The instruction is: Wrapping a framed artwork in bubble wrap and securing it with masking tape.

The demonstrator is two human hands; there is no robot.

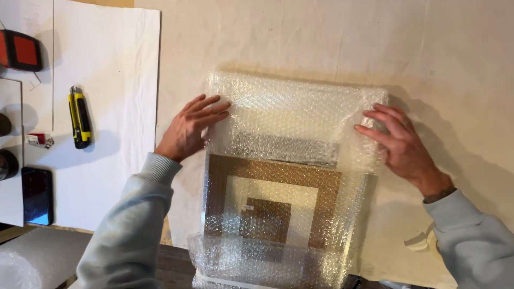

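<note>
The left hand (191, 128) lies open and flat, fingers stretched to the right, its fingertips pressing on the left edge of a sheet of clear bubble wrap (292, 118). The right hand (399, 140) mirrors it on the far side — open, fingers spread and pointing left, resting on the right edge of the same folded flap. Neither hand grips anything; both simply hold the plastic down. Pale grey sleeves cover both arms, and a dark band shows at the right wrist.

Under the wrap lies a flat rectangular picture frame (273, 206) with a brown wooden border, a cream mat and a smaller brown square at its middle. The bubble wrap is folded over its upper part, doubling there, while the lower part shows through a single layer. The wrapped frame sits in the middle of a beige paper-covered table (450, 64), its near end reaching the table's edge.

Well to the left, on a white sheet of board (115, 80), lies a yellow and black utility knife (80, 118). Further left sit a small red and white lighter (40, 140), a dark smartphone (37, 196) and a red and black tool (20, 50) — only partly in view.
</note>
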